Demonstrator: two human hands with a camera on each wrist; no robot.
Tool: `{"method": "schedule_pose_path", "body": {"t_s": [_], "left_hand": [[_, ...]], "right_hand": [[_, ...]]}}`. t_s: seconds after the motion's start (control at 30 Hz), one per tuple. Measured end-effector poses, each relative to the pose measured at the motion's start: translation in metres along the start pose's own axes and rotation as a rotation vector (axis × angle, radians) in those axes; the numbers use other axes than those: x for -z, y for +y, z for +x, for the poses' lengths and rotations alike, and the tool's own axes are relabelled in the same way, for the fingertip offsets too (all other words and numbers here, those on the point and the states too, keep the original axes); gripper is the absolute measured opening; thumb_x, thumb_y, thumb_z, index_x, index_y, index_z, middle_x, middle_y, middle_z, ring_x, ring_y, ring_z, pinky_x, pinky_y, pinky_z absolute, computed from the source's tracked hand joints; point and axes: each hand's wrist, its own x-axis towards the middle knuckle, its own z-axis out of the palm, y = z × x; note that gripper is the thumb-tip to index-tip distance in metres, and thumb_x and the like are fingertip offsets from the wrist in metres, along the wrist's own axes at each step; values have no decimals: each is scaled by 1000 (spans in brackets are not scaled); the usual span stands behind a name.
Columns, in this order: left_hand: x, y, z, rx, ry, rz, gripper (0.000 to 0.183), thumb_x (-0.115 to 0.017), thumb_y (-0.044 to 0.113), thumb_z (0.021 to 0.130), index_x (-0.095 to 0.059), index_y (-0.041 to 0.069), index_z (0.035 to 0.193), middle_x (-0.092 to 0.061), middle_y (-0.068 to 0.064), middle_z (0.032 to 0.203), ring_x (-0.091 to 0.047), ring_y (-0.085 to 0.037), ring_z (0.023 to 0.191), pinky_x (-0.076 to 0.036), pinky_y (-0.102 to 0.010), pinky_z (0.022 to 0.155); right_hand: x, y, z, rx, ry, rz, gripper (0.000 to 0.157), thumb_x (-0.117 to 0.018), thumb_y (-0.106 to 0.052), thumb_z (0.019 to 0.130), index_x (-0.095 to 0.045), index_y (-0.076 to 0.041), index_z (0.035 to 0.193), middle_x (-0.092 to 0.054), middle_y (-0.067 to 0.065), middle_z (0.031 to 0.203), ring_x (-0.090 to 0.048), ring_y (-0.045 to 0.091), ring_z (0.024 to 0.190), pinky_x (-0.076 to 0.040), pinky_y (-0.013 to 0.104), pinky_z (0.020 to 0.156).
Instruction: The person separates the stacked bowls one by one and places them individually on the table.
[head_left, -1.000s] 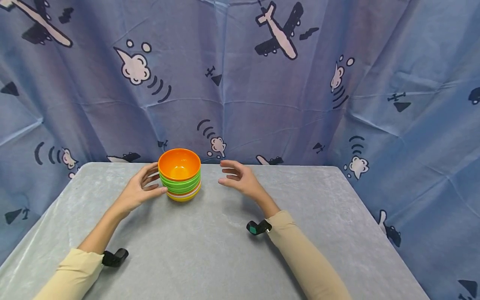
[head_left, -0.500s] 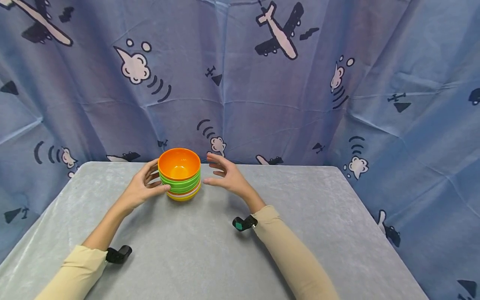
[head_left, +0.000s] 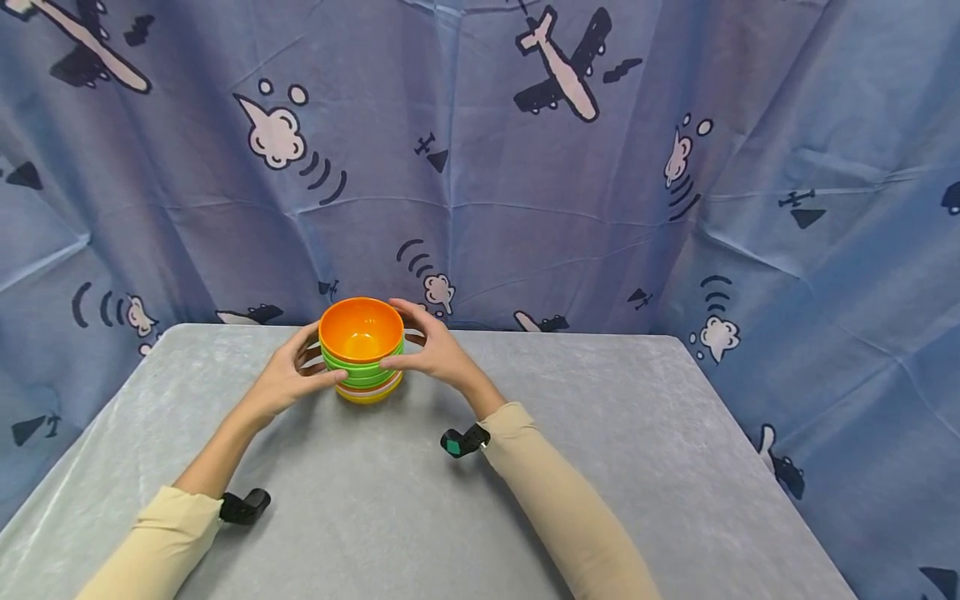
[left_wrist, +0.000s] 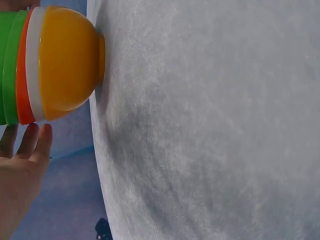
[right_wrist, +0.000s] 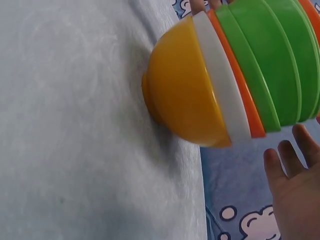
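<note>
A stack of nested bowls stands upright near the table's far edge. Its top bowl (head_left: 361, 330) is orange, with green bowls (head_left: 365, 372) under it. Below these come an orange bowl (right_wrist: 236, 75), a white bowl (right_wrist: 220, 75) and, at the bottom, a yellow bowl (left_wrist: 70, 60). My left hand (head_left: 288, 375) is at the stack's left side, fingertips at the lower orange rim in the left wrist view, thumb in front. My right hand (head_left: 435, 354) spreads at the right side, thumb before the green bowls. In the right wrist view its visible fingertips are just apart from the stack.
The grey cloth-covered table (head_left: 360, 508) extends in front of the stack and to the right. A blue curtain (head_left: 480, 167) printed with planes hangs behind it. Each wrist wears a black camera, one on the left (head_left: 246, 507) and one on the right (head_left: 465, 440).
My right hand has moved left across the table up to the stack. The left hand has shifted slightly right, its thumb farther across the front. The bowls stay where they were.
</note>
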Motion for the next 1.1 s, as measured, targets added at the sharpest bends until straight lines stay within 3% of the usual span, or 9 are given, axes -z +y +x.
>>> {"method": "schedule_pose_path", "body": {"t_s": [0.13, 0.37, 0.53, 0.67, 0.9, 1.1], "left_hand": [[0, 0, 0, -6, 0, -5, 80, -75, 10, 81, -29, 8, 146, -37, -13, 139, -39, -36, 124, -33, -54, 99], [-1, 4, 0, -25, 4, 23, 77, -75, 12, 81, -31, 8, 144, -40, -12, 137, -41, -35, 121, -37, -51, 97], [0, 4, 0, -26, 7, 32, 76, -75, 14, 81, -32, 8, 143, -40, -12, 137, -41, -35, 122, -36, -51, 98], [2, -1, 2, -30, 10, 16, 76, -76, 14, 81, -33, 9, 143, -40, -12, 137, -41, -35, 122, -36, -52, 98], [7, -27, 8, -43, 15, 39, 74, -75, 14, 82, -33, 18, 144, -39, -7, 138, -42, -30, 122, -40, -44, 96], [6, -21, 7, -37, 12, 43, 74, -74, 14, 82, -34, 16, 144, -39, -8, 139, -42, -32, 122, -41, -46, 96]], "right_hand": [[-6, -2, 4, -24, 3, -16, 84, -78, -4, 75, -31, -6, 145, -41, 9, 138, -44, 20, 119, -38, 38, 99], [-12, -8, 8, -52, 30, -53, 87, -81, -8, 73, -31, -7, 145, -38, 8, 141, -44, 17, 119, -37, 41, 98], [-12, -7, 10, -53, 30, -56, 86, -80, -9, 74, -32, -5, 144, -40, 7, 140, -43, 17, 119, -37, 36, 99], [-13, -7, 11, -48, 34, -66, 85, -81, -12, 74, -33, -4, 144, -41, 7, 139, -43, 16, 120, -35, 34, 101], [-12, -6, 12, -20, 42, -56, 85, -81, -12, 73, -33, 0, 143, -42, 8, 139, -44, 16, 120, -34, 34, 102], [-11, -8, 12, -3, 58, -55, 84, -81, -11, 73, -35, -1, 142, -42, 8, 139, -43, 15, 121, -33, 34, 102]]}}
